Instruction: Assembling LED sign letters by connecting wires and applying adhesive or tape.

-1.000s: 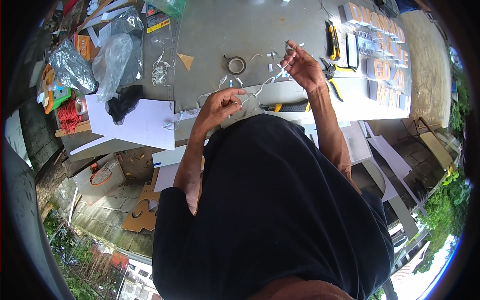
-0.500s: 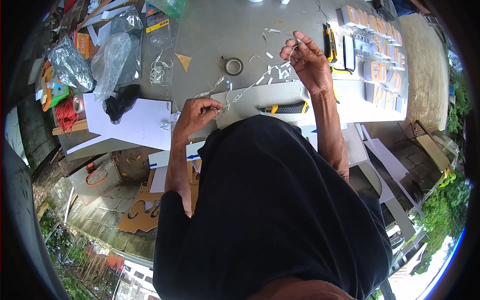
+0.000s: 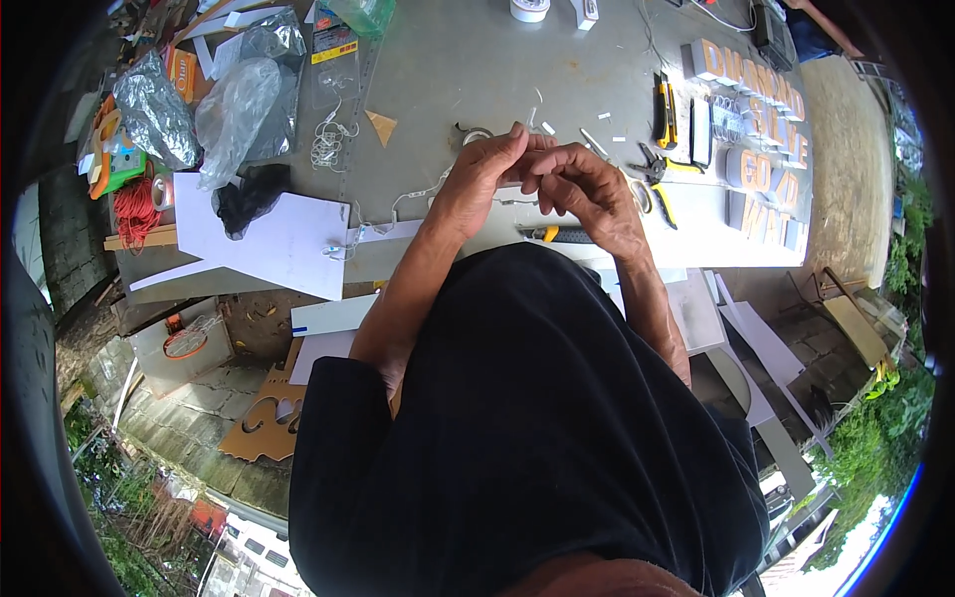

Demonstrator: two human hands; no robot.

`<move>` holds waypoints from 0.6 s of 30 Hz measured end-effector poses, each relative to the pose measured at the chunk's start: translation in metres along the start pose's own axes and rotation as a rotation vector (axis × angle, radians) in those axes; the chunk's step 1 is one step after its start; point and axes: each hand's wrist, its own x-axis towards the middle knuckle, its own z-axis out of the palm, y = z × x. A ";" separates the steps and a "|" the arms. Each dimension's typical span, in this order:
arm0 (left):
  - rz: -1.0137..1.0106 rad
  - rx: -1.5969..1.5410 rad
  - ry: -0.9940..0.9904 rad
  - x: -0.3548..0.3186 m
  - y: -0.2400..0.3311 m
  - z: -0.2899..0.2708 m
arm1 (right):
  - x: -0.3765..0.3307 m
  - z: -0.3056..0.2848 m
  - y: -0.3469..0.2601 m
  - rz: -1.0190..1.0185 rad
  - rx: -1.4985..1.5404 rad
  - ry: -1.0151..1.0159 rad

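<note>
My left hand (image 3: 476,184) and my right hand (image 3: 594,199) meet over the table, fingertips close together. Both are closed in a pinch around a string of small white LED modules (image 3: 423,196) on thin wire. One length trails left from my left hand across the white sheet; a short piece shows below the fingers. What lies between the fingertips is mostly hidden. A yellow-and-black utility knife (image 3: 542,234) lies partly under my right wrist. Just right of that hand are pliers with yellow-and-black handles (image 3: 654,171). A tape roll (image 3: 476,134) is partly covered by my left hand.
Raised block letters (image 3: 746,70) stand at the right, near another utility knife (image 3: 665,114). Crumpled plastic bags (image 3: 239,109), coiled red cord (image 3: 142,209) and a black cloth (image 3: 249,199) crowd the left. White offcuts are scattered beyond my hands. A person's arm (image 3: 831,28) shows far right.
My right hand has come down and left, and my left hand has moved up and right, so they meet. The LED string between them has slackened. The pliers have come into fuller view.
</note>
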 end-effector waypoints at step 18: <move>0.164 0.240 0.063 -0.027 0.015 0.014 | 0.003 -0.008 0.001 0.172 0.067 0.090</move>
